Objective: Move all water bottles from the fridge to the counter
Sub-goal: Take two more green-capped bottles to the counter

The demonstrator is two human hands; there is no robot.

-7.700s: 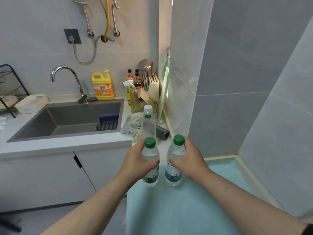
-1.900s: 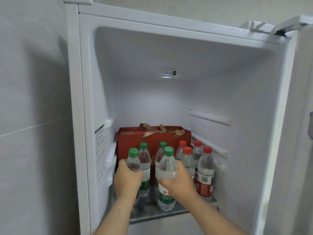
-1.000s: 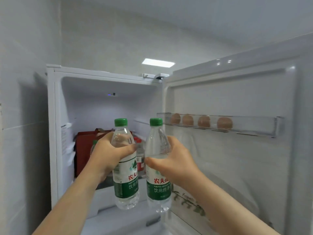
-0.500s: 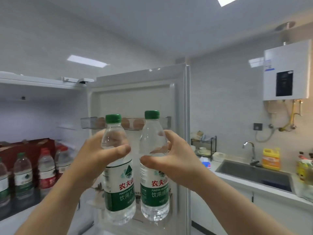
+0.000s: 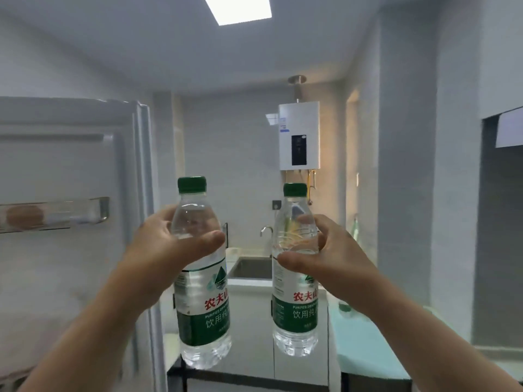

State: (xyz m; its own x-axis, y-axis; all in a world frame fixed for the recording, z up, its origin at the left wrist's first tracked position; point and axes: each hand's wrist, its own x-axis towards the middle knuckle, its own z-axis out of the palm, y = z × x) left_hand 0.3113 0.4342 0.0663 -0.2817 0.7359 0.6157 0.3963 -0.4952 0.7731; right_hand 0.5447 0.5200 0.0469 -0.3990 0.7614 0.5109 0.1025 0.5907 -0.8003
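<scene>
Thin clear plastic, seemingly full, so I judge heavy yet crushable; left hand [image 5: 169, 250] grips left water bottle [image 5: 203, 306], right hand [image 5: 328, 258] grips right water bottle [image 5: 297, 306], both at the shoulder, upright, in mid-air short of the counter [image 5: 246, 282].

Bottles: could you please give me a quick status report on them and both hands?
Left hand grips one green-capped bottle, right hand grips a second bottle. Both upright, midair, short of the counter. Open fridge door at left; nothing seen blocking ahead.
</scene>
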